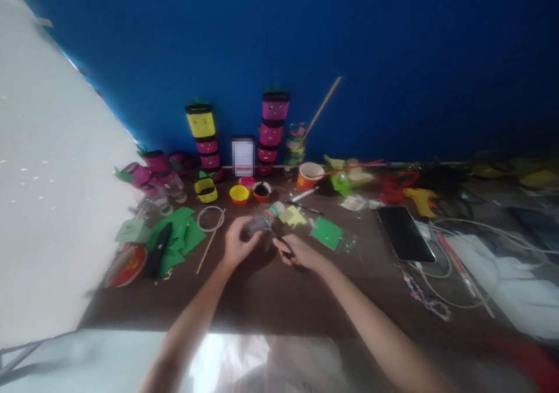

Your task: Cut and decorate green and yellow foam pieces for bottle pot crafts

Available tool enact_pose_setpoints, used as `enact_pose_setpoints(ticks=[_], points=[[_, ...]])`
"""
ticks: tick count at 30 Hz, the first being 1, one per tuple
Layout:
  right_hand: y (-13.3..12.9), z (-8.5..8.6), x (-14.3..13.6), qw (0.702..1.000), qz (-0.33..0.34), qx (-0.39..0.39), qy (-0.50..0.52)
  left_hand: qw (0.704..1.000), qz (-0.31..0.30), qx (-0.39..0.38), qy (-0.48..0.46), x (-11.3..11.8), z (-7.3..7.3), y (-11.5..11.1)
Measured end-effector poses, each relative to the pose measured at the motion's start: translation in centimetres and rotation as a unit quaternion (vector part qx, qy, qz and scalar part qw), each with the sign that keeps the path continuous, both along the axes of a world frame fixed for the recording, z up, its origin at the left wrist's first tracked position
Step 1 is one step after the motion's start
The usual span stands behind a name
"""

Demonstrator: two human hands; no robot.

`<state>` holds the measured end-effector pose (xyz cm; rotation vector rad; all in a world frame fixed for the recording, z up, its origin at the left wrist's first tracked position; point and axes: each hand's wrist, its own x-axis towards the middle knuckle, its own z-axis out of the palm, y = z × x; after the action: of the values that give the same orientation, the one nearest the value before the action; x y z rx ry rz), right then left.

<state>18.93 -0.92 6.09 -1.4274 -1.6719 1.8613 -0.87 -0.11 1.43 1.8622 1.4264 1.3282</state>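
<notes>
My left hand [239,243] is wrapped round a clear plastic bottle piece [257,223], which lies tilted with its green-and-white banded end toward the upper right. In my right hand [297,251] are dark-handled scissors [285,245]. Their blades point up and left against the bottle, and blur hides whether they cut into it. Just beyond the bottle lies a pale yellow paper scrap [293,216]. To the right of my right hand is a green square sheet [326,233].
Small paint cups, yellow [239,194] and dark [262,191], stand behind the hands. Stacked purple pots [271,135] and a yellow-topped stack [201,124] rise near the blue wall. Green sheets [186,236] lie left; a phone [405,233] and cables lie right. A paper cup [310,176] holds a red stick.
</notes>
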Motion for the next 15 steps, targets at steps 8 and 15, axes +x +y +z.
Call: enact_pose_setpoints(ticks=[8, 15], points=[[-0.4, -1.2, -0.2, 0.998, -0.056, -0.016, 0.005, 0.999, 0.0, 0.042, 0.031, 0.2, -0.1, -0.2], [-0.7, -2.4, 0.4, 0.997, -0.051, -0.053, 0.028, 0.997, -0.016, 0.058, 0.04, 0.1, -0.2, -0.2]])
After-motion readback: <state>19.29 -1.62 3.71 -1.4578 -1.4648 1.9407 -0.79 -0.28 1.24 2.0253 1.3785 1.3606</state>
